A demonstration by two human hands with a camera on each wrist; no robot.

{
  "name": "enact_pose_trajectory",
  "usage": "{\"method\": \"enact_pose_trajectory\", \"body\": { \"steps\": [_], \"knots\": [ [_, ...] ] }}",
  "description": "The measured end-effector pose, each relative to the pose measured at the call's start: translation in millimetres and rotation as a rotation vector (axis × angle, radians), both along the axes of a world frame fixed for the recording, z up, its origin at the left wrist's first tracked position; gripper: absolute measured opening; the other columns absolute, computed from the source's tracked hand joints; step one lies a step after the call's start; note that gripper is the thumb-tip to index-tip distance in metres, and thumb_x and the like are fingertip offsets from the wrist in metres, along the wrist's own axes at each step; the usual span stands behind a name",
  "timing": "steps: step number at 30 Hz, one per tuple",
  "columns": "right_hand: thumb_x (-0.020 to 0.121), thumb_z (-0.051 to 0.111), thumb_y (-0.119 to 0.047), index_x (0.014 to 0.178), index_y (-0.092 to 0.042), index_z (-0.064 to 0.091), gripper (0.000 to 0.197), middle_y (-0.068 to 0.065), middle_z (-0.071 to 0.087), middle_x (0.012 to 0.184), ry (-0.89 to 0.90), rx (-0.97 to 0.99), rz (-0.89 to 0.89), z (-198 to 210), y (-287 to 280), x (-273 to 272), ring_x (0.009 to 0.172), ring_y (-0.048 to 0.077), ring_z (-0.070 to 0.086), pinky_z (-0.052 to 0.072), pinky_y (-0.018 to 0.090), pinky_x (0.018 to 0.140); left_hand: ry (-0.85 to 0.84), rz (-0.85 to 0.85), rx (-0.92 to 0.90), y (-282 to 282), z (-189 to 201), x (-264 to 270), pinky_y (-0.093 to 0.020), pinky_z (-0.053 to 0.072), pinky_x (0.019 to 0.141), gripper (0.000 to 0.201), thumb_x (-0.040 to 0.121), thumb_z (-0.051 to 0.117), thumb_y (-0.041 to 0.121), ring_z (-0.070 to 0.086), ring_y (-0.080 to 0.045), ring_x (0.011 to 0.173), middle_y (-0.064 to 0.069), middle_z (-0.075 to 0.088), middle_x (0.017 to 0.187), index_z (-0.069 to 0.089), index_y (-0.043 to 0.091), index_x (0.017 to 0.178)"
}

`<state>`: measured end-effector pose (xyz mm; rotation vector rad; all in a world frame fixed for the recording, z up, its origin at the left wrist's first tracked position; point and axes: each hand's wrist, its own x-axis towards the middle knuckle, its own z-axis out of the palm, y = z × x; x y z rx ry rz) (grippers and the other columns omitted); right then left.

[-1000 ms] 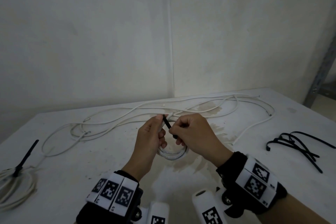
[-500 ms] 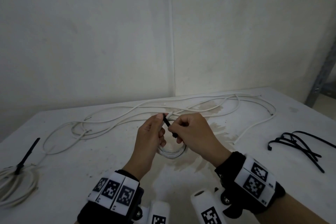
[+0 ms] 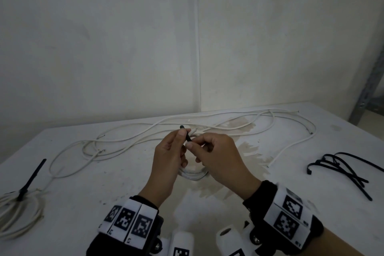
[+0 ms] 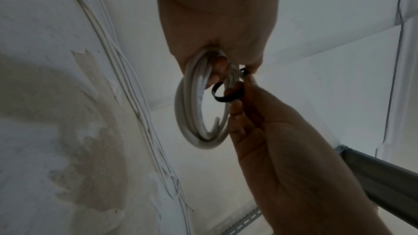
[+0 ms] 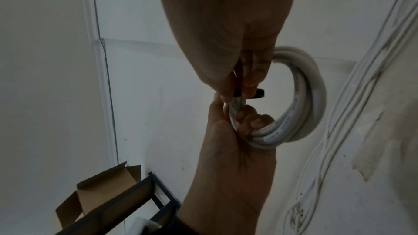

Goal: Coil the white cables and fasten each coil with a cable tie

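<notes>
A small coil of white cable [image 3: 193, 175] hangs just above the table [image 3: 128, 181] at the centre. My left hand [image 3: 182, 133] grips its top, fingers curled through the coil [image 5: 305, 96]. A black cable tie [image 3: 186, 134] loops round the coil's strands [image 4: 228, 94]. My right hand [image 3: 190, 145] pinches this tie [image 5: 248, 94] right beside the left thumb. The tie's tip sticks up past the left fingertips. Long loose white cables [image 3: 228, 124] lie spread along the back of the table.
A finished white coil [image 3: 18, 214] with a black tie [image 3: 31, 178] lies at the left edge. A bunch of spare black cable ties [image 3: 342, 169] lies at the right. A metal rack post [image 3: 372, 81] stands beyond the table's right corner.
The tie's tip has shifted slightly up and to the left between my fingers. Both hands stay together over the coil, in nearly the same place.
</notes>
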<state>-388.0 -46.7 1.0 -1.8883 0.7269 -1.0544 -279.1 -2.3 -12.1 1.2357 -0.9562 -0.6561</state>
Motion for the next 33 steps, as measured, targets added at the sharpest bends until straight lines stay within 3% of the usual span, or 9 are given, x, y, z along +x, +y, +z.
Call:
{"method": "enact_pose_trajectory", "body": {
  "steps": [2,7,13,16,19,24,28,33],
  "knots": [
    [0.086,0.062,-0.014,0.077,-0.013,0.068,0.011,-0.012,0.058,0.062,0.006,-0.015,-0.008,-2.5,2.1,0.4,0.052,0.003,0.056,0.041,0.009,0.053,-0.033,0.014,-0.011,0.1,-0.3,0.0,-0.022,0.037,0.047,0.027,0.095,0.044,0.028,0.037,-0.003,0.046,0.003,0.043,0.056,0.069,0.017,0.096],
    [0.085,0.063,-0.012,0.063,-0.026,0.058,0.028,-0.011,0.057,0.053,-0.095,-0.009,-0.033,-2.0,-1.0,4.1,0.045,0.005,0.056,0.041,0.010,0.048,-0.071,0.008,-0.012,-1.3,2.8,-4.2,-0.019,0.037,0.045,0.024,0.096,0.045,0.025,0.037,-0.002,0.043,0.012,0.043,0.045,0.068,0.018,0.089],
    [0.080,0.069,-0.017,0.066,-0.024,0.066,0.017,-0.014,0.062,0.056,-0.168,-0.117,-0.085,10.6,-3.1,-6.5,0.049,0.005,0.057,0.040,0.009,0.049,-0.044,0.023,0.004,3.4,2.3,9.2,-0.019,0.036,0.044,0.024,0.093,0.048,0.026,0.035,-0.003,0.042,0.013,0.039,0.045,0.070,0.016,0.095],
    [0.086,0.063,-0.021,0.074,-0.023,0.066,0.012,-0.013,0.061,0.072,-0.116,-0.130,-0.088,17.0,-14.0,-10.9,0.061,0.000,0.054,0.040,0.009,0.058,-0.034,-0.009,0.031,5.0,2.7,10.7,-0.019,0.036,0.044,0.019,0.090,0.053,0.028,0.035,-0.004,0.042,0.013,0.038,0.044,0.071,0.022,0.091],
    [0.089,0.058,-0.027,0.082,-0.017,0.068,0.016,-0.006,0.065,0.084,0.024,-0.022,0.041,22.9,-21.0,-9.4,0.076,0.004,0.057,0.041,0.012,0.066,-0.059,-0.060,0.063,5.7,2.8,5.1,-0.020,0.036,0.044,0.014,0.089,0.055,0.027,0.035,-0.005,0.040,0.012,0.039,0.042,0.069,0.024,0.087],
    [0.090,0.057,-0.013,0.070,-0.023,0.061,0.022,-0.013,0.060,0.070,0.095,-0.039,0.130,26.6,-21.2,-9.7,0.058,-0.011,0.052,0.038,0.003,0.060,-0.083,-0.086,0.078,7.8,2.2,-0.5,-0.022,0.036,0.046,0.014,0.088,0.056,0.027,0.035,-0.006,0.041,0.011,0.040,0.043,0.069,0.023,0.085],
    [0.092,0.052,-0.014,0.069,-0.024,0.055,0.025,-0.010,0.057,0.066,0.065,-0.125,0.034,27.7,-23.3,-7.0,0.061,0.000,0.054,0.043,0.015,0.064,-0.068,-0.052,0.091,5.7,3.4,-5.2,-0.020,0.034,0.043,0.015,0.089,0.057,0.024,0.034,-0.005,0.041,0.012,0.041,0.043,0.069,0.024,0.080],
    [0.093,0.050,-0.013,0.070,-0.020,0.053,0.024,-0.004,0.057,0.059,-0.093,-0.075,-0.032,26.1,-25.7,-4.2,0.050,0.001,0.055,0.046,0.021,0.058,-0.113,-0.062,0.086,6.1,3.7,-9.5,-0.018,0.033,0.041,0.016,0.089,0.057,0.022,0.033,-0.004,0.039,0.012,0.043,0.042,0.068,0.022,0.078]
  ]
}}
